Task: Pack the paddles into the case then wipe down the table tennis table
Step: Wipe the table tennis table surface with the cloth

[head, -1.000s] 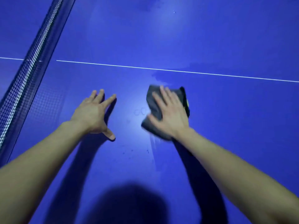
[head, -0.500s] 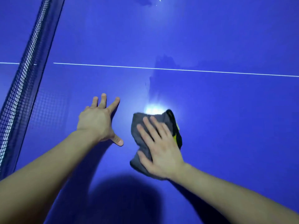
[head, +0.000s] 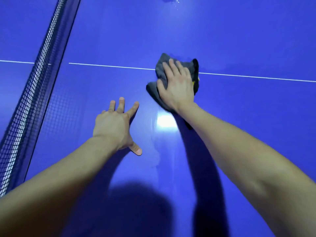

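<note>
A crumpled grey cloth (head: 161,69) with a black and yellow edge lies on the blue table tennis table (head: 239,125), across its white centre line (head: 111,66). My right hand (head: 176,86) presses flat on the cloth with straight fingers. To the left and nearer to me, my left hand (head: 114,124) rests on the bare table top, fingers spread. No paddles or case are in view.
The black net (head: 30,103) runs diagonally along the left side, close to my left arm. A bright light reflection (head: 165,121) and faint wet streaks lie between my hands. Water drops (head: 171,0) show at the far top edge.
My right hand has pushed the cloth away from me, from beside my left hand up onto the white line. My left hand has stayed planted on the table.
</note>
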